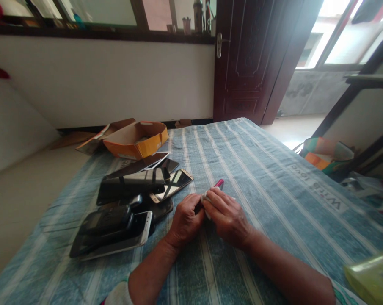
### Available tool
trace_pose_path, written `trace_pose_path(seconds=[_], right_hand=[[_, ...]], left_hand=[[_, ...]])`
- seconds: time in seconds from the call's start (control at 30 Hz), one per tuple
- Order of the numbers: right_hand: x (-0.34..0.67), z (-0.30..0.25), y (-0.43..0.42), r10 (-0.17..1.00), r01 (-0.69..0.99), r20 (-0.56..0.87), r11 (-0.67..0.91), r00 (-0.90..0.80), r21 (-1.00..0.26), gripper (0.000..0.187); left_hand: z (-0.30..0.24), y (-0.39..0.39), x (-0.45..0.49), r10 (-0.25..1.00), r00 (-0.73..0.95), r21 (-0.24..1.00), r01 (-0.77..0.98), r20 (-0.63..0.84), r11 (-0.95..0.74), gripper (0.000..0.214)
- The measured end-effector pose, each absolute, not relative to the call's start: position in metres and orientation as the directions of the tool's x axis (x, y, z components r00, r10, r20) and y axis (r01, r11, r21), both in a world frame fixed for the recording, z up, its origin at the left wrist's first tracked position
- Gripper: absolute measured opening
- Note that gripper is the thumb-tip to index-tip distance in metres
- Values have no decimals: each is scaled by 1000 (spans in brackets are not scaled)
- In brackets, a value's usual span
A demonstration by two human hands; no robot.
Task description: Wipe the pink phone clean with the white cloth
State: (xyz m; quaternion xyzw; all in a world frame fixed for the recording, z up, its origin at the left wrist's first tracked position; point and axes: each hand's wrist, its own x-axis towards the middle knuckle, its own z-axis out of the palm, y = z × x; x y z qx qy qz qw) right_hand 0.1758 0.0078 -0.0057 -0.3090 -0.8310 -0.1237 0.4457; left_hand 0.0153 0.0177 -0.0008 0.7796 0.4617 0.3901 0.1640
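My left hand (185,221) is closed around a small object, mostly hidden by the fingers. Its pink end (219,183) sticks out past my right fingers. Whether it is a phone I cannot tell. My right hand (228,217) presses a crumpled white tissue or cloth (208,215) against it. Just left of my hands, a gold-rimmed smartphone (174,185) lies face up, leaning on other devices. Nearer to me, a black handset (107,220) rests on a tablet with a pale rim (115,246).
A blue striped cloth (274,190) covers the table. An open orange cardboard box (137,146) stands at its far left, behind a pile of dark phones and tablets (130,184). A yellow-green package (373,275) lies at the near right. Beyond are a dark red door (245,63) and a wall.
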Motion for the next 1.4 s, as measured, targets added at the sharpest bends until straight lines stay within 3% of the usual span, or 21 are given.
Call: trace_pose_path(seconds=[0.43,1.4], right_hand=[[178,-8,11,493,643,777,751,-391,-152,27],[180,-7,10,414,585,808,804,-420,-108,24]], left_hand=[[-1,17,17,871,267,636,600,413,-485,5],[-5,18,16,864,269,643,581,426,-498,6]])
